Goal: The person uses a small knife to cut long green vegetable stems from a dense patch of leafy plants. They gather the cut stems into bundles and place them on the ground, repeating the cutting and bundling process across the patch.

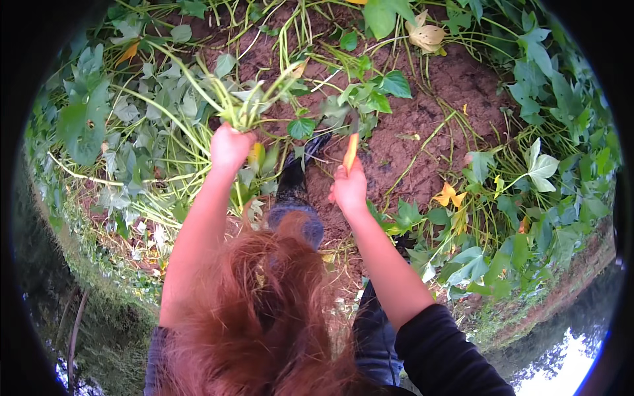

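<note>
My left hand (231, 148) is closed round a bunch of leafy vines (246, 112), whose pale green stems fan out above the fist and trail off to the left. To its right, my right hand (349, 185) grips a knife (351, 150) by its orange handle. A dark, narrow blade points away from me. The tip is blurred among green leaves (380, 92), so whether it touches a stem I cannot tell. Bare reddish soil (436, 142) lies beyond and to the right of the knife.
My dark boot (292, 178) stands on the soil between my hands. Dense vines (142, 105) cover the left side, and more leafy growth (561, 99) borders the right. A dry tan leaf (426, 36) lies at the far side. Yellow leaves (449, 196) show at right. Loose hair (257, 303) hides the near middle.
</note>
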`<state>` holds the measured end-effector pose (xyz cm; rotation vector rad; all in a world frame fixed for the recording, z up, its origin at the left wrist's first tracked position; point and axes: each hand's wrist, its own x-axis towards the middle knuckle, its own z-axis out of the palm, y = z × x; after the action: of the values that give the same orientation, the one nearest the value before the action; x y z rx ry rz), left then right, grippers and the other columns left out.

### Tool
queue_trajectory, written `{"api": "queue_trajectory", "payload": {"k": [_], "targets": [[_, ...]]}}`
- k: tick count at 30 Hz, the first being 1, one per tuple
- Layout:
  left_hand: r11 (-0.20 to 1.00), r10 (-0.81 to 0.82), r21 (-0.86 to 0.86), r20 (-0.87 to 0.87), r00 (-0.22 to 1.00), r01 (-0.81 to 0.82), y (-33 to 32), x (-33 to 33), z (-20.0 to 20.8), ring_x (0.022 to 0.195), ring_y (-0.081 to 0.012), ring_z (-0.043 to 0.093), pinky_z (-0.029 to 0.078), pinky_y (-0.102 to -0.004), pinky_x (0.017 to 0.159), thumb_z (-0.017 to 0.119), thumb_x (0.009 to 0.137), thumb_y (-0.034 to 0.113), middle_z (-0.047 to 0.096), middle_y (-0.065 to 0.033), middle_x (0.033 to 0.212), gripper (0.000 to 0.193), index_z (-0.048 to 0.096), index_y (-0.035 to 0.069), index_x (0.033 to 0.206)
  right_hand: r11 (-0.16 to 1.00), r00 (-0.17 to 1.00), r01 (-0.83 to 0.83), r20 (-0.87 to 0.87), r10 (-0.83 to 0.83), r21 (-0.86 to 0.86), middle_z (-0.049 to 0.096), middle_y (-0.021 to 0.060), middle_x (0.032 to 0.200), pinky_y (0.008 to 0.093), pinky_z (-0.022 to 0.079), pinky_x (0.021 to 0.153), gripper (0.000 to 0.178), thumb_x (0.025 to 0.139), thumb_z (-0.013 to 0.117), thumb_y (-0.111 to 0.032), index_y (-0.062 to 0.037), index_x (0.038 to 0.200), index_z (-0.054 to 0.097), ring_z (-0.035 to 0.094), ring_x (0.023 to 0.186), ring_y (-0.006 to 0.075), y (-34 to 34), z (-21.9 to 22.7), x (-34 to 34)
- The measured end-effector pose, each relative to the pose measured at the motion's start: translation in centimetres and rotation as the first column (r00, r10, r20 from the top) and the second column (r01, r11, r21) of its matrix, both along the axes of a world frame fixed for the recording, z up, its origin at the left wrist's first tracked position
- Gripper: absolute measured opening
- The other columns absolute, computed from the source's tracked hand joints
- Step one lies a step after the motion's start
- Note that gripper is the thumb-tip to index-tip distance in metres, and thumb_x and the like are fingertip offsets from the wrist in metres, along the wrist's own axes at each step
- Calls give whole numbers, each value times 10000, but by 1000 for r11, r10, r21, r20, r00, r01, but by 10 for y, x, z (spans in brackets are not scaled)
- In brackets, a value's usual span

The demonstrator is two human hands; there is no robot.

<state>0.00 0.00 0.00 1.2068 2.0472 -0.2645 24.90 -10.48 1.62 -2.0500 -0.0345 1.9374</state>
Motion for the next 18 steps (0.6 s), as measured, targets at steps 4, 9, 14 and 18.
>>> {"api": "queue_trajectory", "payload": {"k": [4, 9, 14, 18], "targets": [[894, 408, 0, 415, 813, -448, 40, 31, 52, 730, -181, 654, 502, -294, 695, 655, 756, 71, 682, -122, 801, 167, 640, -35, 884, 894, 846, -345, 508, 163, 287, 639, 235, 823, 481, 497, 634, 469, 884, 516, -132, -46, 1321, 370, 630, 722, 423, 6, 7, 43], [869, 491, -192, 449, 746, -456, 61, 50, 54, 700, -170, 601, 458, -297, 644, 645, 773, 84, 655, -86, 765, 162, 651, -11, 905, 918, 894, -334, 382, 236, 214, 624, 202, 768, 429, 501, 537, 423, 887, 520, -142, -48, 1286, 416, 628, 636, 336, 35, -13, 68], [814, 535, 1, 387, 751, -581, 60, 53, 43, 657, -144, 566, 435, -300, 629, 763, 729, 159, 651, -51, 754, 220, 661, 22, 866, 996, 976, 32, -219, -12, 87, 484, 1, 688, 249, 378, 370, 272, 934, 492, -122, -60, 1196, 457, 446, 474, 90, 37, 53, 69], [640, 611, 143, 500, 613, -755, 80, 51, 57, 640, -153, 549, 434, -303, 636, 744, 746, 93, 626, -65, 755, 187, 622, 7, 858, 976, 913, 220, -351, -207, -3, 500, 3, 700, 227, 383, 397, 321, 933, 506, -141, -64, 1239, 449, 437, 479, 78, 19, 89, 88]]}}
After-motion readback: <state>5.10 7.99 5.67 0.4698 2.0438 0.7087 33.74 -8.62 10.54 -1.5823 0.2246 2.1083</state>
